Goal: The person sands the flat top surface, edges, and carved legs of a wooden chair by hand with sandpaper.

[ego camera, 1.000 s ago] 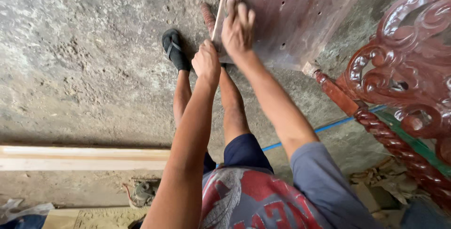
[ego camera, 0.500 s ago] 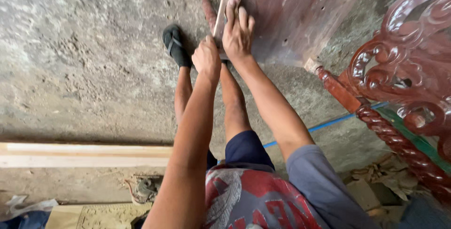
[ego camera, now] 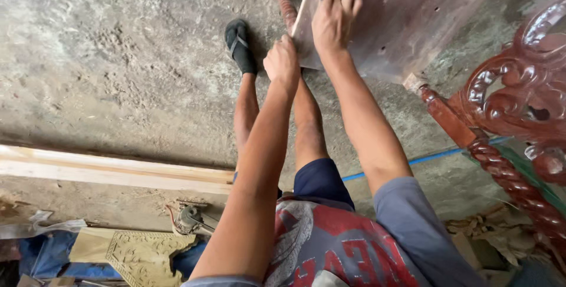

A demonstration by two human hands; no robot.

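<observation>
Pressing flat against a dark reddish-brown wooden panel (ego camera: 407,16), the right hand (ego camera: 333,19) lies at about 12 o'clock in the head view, fingers spread and extended up the board's face; something thin shows under the fingertips, too small to identify. The left hand (ego camera: 283,63) sits just below and to the left of it, at roughly 11 o'clock from the picture's centre, curled closed around the panel's lower left edge, knuckles outward. The panel itself fills the upper right, from 12 to 2 o'clock, tilted, with several small holes in its surface.

A turned wooden leg (ego camera: 287,7) shows just left of the panel's edge. Below the hands, both bare legs stretch toward 12 o'clock, and one foot wears a black sandal (ego camera: 240,45) on the rough concrete floor (ego camera: 106,57). At 3 o'clock stands a carved, reddish furniture piece (ego camera: 519,104) with scrollwork and a twisted spindle. A pale wooden plank (ego camera: 112,169) lies across 9 o'clock, with a carved light-coloured block (ego camera: 138,254) near 7 o'clock.
</observation>
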